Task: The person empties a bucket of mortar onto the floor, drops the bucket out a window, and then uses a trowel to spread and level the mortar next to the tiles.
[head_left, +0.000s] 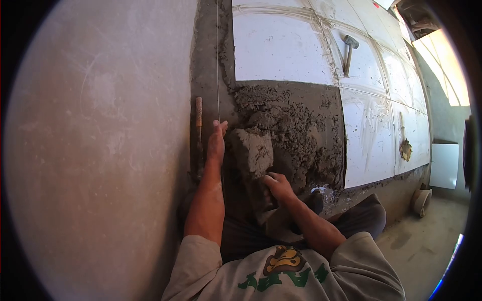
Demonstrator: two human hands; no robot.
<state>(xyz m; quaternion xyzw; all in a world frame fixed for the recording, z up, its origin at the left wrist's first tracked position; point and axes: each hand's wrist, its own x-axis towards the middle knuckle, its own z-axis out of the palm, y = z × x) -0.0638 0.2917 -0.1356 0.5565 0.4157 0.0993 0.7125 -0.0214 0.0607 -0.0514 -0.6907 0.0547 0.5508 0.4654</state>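
Observation:
My right hand [277, 186] is closed around the handle of a trowel, whose blade is covered by a lump of grey mortar [257, 151]. The blade sits low over the left side of a rough mortar bed [301, 130]. Near the wall, my left hand [217, 143] is raised edge-on, its fingertips at a thin taut string [218, 65] that they appear to pinch. Just left of that hand, a tool with a worn orange-brown handle [199, 111] stands along the wall base; its lower end is hidden.
A plain wall [115, 125] rises close on the left. White tiles [281, 45] smeared with mortar border the bed; a mallet [348, 54] and a mortar-caked trowel [405, 149] lie on them. A bucket [421, 201] and a white panel [445, 165] are at right.

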